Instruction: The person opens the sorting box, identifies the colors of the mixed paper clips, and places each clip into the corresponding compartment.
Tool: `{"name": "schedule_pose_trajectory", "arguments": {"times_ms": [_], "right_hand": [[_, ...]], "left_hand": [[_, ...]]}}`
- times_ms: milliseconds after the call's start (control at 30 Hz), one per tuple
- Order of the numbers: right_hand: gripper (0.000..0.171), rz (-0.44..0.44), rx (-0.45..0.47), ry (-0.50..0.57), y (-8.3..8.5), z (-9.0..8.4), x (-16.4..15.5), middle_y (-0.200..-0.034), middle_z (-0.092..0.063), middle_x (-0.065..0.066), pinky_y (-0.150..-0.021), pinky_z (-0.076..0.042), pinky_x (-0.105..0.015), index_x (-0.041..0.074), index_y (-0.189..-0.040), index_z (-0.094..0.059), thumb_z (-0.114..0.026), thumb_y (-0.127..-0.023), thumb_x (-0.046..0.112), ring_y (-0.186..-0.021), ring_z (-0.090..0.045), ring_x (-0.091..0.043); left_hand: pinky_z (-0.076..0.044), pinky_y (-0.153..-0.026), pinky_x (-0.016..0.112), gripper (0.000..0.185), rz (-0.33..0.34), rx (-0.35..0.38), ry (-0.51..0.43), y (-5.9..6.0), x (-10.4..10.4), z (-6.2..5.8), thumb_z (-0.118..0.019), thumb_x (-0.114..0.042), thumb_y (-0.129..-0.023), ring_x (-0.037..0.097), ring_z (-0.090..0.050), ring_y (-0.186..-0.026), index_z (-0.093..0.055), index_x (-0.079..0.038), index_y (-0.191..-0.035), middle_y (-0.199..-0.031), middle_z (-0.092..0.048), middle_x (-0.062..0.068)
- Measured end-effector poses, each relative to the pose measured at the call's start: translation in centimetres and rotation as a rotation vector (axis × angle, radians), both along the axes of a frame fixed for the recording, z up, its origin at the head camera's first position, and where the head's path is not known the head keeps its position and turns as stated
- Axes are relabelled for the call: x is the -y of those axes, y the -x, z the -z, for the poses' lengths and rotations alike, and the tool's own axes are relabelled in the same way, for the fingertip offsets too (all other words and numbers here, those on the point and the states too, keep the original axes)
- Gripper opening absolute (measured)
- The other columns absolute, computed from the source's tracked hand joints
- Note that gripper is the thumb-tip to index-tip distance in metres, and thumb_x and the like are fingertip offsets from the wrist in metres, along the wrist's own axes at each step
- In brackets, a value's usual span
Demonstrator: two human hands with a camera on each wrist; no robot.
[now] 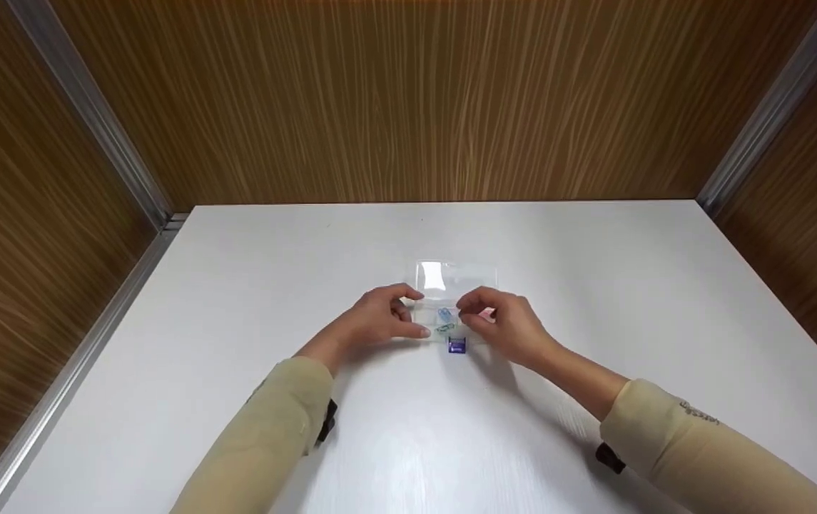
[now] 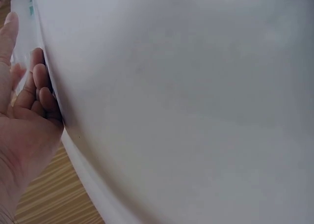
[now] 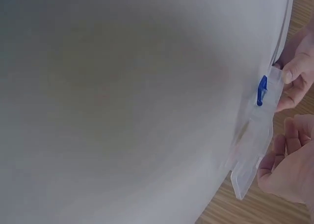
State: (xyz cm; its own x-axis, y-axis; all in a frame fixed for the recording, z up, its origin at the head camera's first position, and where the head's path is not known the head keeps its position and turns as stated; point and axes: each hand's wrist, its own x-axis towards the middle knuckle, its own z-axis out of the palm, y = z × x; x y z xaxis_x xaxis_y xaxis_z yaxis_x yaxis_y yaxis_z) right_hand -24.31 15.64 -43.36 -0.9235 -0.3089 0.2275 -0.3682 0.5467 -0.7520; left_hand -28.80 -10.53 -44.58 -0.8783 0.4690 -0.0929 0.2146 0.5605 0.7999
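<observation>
A clear plastic case [image 1: 427,314] lies on the table with its transparent lid [image 1: 465,275] raised at the back. Inside show light-blue paper clips [image 1: 444,314], green paper clips [image 1: 445,328] and something pink [image 1: 486,313], partly behind my right fingers. A dark-blue latch-like piece [image 1: 457,345] sits on the front side, also seen as a blue tab [image 3: 262,90] in the right wrist view. My left hand [image 1: 383,314] grips the case's left end, thumb in front. Over the right half, my right hand [image 1: 511,325] brings thumb and fingertips close together; I cannot tell whether they pinch something.
The white table [image 1: 272,285] reaches around the case on all sides. Wood-grain panels [image 1: 408,100] stand behind it and at both sides, with metal rails [image 1: 94,107] at the corners. Dark wrist-worn pieces [image 1: 609,457] show under the rolled sleeves.
</observation>
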Motion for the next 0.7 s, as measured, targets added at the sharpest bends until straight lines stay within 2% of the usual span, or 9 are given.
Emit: {"name": "schedule_pose_trajectory", "arguments": {"times_ms": [267, 400, 567, 700], "right_hand": [[0.017, 0.066, -0.004, -0.007, -0.1, -0.8, -1.7, -0.105, -0.075, 0.001, -0.093, -0.047, -0.043, 0.008, -0.117, -0.075, -0.073, -0.1, 0.01, -0.099, -0.063, -0.021], [0.015, 0.089, -0.035, -0.004, 0.0, -1.0, -2.6, -0.106, -0.075, 0.001, -0.094, -0.047, -0.045, 0.011, -0.117, -0.075, -0.072, -0.102, 0.011, -0.101, -0.064, -0.021], [0.019, 0.132, -0.09, -0.038, 0.1, -1.0, -4.1, -0.114, -0.076, -0.004, -0.1, -0.047, -0.053, 0.009, -0.122, -0.073, -0.07, -0.103, 0.014, -0.111, -0.067, -0.026], [0.03, 0.182, -0.115, -0.096, 0.1, -0.8, -5.5, -0.124, -0.074, -0.013, -0.108, -0.045, -0.057, 0.004, -0.13, -0.07, -0.071, -0.103, 0.016, -0.123, -0.065, -0.034]], "left_hand": [[-0.047, -0.088, 0.035, 0.064, -0.025, 0.022, 0.013, -0.1, 0.4, 0.2, -0.089, -0.027, -0.09, 0.019, -0.058, -0.09, -0.059, -0.015, -0.145, -0.099, -0.067, 0.005], [-0.047, -0.086, 0.034, 0.066, -0.038, 0.019, 0.029, -0.2, 0.6, 0.2, -0.087, -0.027, -0.091, 0.019, -0.057, -0.092, -0.057, -0.014, -0.149, -0.101, -0.066, 0.004], [-0.049, -0.082, 0.032, 0.073, -0.032, -0.018, 0.052, -0.6, 0.6, 0.1, -0.084, -0.027, -0.094, 0.017, -0.058, -0.09, -0.051, -0.011, -0.156, -0.102, -0.066, 0.003], [-0.051, -0.091, 0.036, 0.076, -0.053, -0.075, 0.081, -1.0, 0.8, -0.4, -0.082, -0.032, -0.096, 0.02, -0.059, -0.096, -0.046, -0.014, -0.16, -0.109, -0.067, 0.005]]}}
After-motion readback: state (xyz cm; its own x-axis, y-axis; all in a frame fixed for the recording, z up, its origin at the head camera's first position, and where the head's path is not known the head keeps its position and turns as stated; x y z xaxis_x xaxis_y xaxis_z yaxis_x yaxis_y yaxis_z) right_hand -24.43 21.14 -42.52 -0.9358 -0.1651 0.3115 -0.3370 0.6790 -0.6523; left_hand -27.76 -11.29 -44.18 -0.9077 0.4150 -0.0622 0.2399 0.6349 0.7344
